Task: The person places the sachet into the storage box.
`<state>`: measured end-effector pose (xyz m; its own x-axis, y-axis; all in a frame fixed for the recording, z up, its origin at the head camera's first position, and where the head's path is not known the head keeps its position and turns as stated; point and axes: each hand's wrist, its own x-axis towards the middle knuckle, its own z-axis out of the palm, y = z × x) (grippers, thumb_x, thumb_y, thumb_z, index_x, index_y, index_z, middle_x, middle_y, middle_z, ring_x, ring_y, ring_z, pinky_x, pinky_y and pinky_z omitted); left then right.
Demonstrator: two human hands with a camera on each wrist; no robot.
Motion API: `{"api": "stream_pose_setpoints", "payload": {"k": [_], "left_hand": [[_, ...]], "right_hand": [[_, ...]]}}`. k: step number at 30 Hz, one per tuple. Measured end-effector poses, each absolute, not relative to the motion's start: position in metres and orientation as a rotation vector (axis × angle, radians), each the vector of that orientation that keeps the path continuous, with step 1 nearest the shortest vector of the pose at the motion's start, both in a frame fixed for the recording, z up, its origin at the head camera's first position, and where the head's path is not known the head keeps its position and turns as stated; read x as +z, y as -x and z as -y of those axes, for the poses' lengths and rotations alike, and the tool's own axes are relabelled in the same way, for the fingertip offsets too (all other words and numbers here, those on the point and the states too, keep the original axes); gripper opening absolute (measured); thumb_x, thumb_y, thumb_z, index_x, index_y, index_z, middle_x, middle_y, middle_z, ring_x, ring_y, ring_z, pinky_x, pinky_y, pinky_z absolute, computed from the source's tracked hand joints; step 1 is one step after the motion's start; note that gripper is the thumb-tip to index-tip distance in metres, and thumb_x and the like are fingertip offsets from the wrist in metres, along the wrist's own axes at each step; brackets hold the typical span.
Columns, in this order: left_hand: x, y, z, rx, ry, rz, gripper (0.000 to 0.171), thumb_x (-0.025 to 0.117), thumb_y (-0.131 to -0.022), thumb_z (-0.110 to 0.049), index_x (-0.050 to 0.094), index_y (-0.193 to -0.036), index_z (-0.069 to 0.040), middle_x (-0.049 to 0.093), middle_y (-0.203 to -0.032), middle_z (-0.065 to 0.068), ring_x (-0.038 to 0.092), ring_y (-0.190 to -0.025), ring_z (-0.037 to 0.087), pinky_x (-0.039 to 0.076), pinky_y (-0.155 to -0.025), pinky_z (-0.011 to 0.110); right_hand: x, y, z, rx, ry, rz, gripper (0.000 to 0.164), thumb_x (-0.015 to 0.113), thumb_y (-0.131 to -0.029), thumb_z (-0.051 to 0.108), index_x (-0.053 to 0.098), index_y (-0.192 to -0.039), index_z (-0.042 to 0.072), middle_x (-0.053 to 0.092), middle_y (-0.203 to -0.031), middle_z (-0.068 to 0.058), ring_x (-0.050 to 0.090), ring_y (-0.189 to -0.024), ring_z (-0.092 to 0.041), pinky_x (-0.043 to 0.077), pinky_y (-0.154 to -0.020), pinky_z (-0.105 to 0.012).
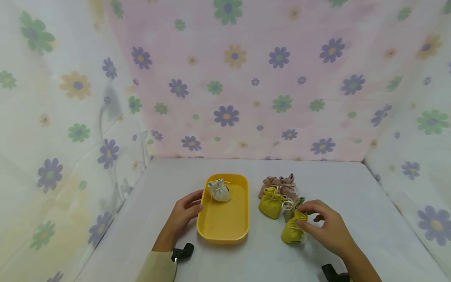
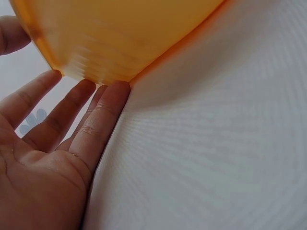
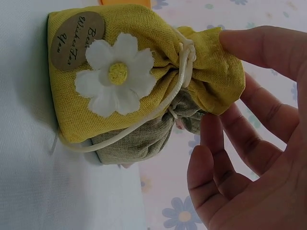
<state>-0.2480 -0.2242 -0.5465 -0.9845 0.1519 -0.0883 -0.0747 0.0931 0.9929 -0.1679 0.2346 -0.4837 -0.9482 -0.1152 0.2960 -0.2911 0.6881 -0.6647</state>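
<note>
**Yellow plastic tray touched by the left hand; yellow-green cloth pouch with cream cord pinched by the right hand**

At the far left, a white cloth wall printed with flowers is seen. Next to it, the left hand, coming out of a beige sleeve, is placed against the left side of the tray. Its fingers are kept nearly straight, and the outer wall is touched by the fingertips, as is shown by the left wrist view.

The tray, rectangular with rounded corners, is set on the white table. In its upper left part, a small white cloth pouch with tied neck is contained.

To the right of the tray, a close group of pouches is found on the table: two brownish-pink cloth pouches at the back, another yellow-green pouch in front of them, and a grey-green cloth pouch just behind the pinched one.

The pinched pouch is located nearest to the right hand, its gathered top being gripped between thumb and fingers. It is decorated with a white fabric flower with yellow centre and a round brown label. Whether it is lifted from the table cannot be told.
</note>
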Motion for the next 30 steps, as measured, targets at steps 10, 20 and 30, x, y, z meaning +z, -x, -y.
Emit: {"api": "stream_pose_setpoints", "payload": {"k": [10, 20, 30], "left_hand": [[-0.5469, 0.2483, 0.2217, 2.02, -0.105, -2.188, 0.055, 0.075, -0.093, -0.017, 0.059, -0.145, -0.025, 0.056, -0.151, 0.002, 0.057, -0.137, 0.027, 0.059, -0.1, 0.035], [-0.547, 0.2462, 0.2234, 2.013, -0.076, -2.204, 0.056, 0.078, -0.091, -0.019, 0.06, -0.144, -0.025, 0.057, -0.15, 0.0, 0.058, -0.136, 0.027, 0.058, -0.101, 0.037], [-0.5476, 0.2465, 0.2242, 2.006, -0.045, -2.212, 0.054, 0.078, -0.091, -0.021, 0.062, -0.141, -0.029, 0.057, -0.149, -0.002, 0.058, -0.135, 0.025, 0.058, -0.101, 0.037]], "right_hand": [[-0.4845, 0.165, -0.2361, 1.155, -0.314, 2.712, 0.03, 0.086, -0.085, 0.036, 0.076, -0.112, 0.028, 0.066, -0.11, 0.013, 0.06, -0.092, -0.005, 0.057, -0.074, -0.024], [-0.4856, 0.1648, -0.2346, 1.272, -0.313, 2.695, 0.026, 0.087, -0.085, 0.029, 0.077, -0.108, 0.023, 0.069, -0.108, 0.01, 0.065, -0.09, -0.004, 0.06, -0.073, -0.023], [-0.486, 0.1671, -0.2335, 1.291, -0.345, 2.637, 0.017, 0.086, -0.084, 0.019, 0.08, -0.1, 0.021, 0.071, -0.103, 0.012, 0.069, -0.09, -0.003, 0.062, -0.074, -0.022]]}}
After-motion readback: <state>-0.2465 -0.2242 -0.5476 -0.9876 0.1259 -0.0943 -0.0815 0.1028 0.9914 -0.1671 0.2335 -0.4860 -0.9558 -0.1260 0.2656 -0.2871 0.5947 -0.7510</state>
